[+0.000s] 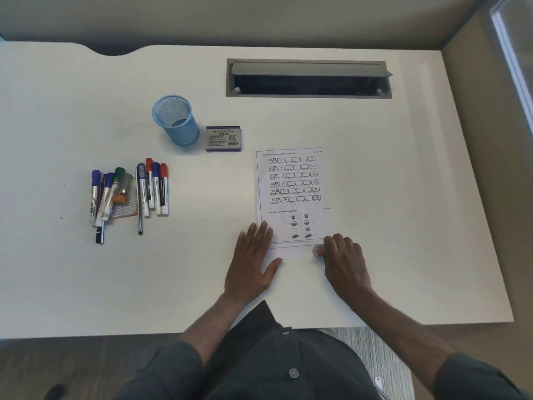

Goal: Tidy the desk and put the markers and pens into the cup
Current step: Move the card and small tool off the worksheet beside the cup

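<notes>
little of the task looked done: the blue mesh cup [176,120] stood with nothing showing inside it, and the markers and pens [129,192] lay heaped on the worktop [403,197]. the left hand [253,259] lay flat, grip spread apart, on the sheet of paper [294,197]. the right hand [344,259] had its grip curled on a small reddish thing [318,250]. the heap lay well off beyond the left hand's outer side, the cup farther ahead of it.

**Two bare hands, forearms reaching forward**

The left hand [253,261] lies flat, palm down, fingers spread and thumb out to the side. The right hand [344,259] is curled, knuckles up, its fingertips closed in a grip on something small.
</notes>
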Demonstrator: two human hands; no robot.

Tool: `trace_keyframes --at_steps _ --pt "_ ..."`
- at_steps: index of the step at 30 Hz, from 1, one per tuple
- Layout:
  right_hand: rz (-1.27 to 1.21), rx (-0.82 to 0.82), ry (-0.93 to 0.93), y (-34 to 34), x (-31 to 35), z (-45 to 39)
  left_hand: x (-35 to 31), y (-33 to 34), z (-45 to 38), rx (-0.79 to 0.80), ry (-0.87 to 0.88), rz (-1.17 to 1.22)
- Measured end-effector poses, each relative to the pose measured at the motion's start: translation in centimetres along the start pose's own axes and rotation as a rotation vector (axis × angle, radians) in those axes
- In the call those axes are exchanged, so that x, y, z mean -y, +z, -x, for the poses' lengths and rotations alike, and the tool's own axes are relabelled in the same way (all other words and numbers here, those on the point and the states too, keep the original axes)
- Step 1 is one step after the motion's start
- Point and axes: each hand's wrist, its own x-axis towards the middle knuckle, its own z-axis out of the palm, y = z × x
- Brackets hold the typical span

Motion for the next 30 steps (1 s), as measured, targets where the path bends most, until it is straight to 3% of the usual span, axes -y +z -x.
trace_keyframes --at_steps 9,20,30 --pt "0.043 0.024 -0.006 -2.0 0.2 -0.1 -0.3 -0.1 0.1 0.014 0.003 -0.092" --pt "-0.739 -0.112 0.357 -8.0 -2.9 -2.7 0.0 -0.6 -1.0 0.037 0.038 -0.108" --pt "-0.796 -0.031 0.297 -8.2 -2.1 -5.0 1.3 -1.8 -1.5 0.002 -0.001 -0.034"
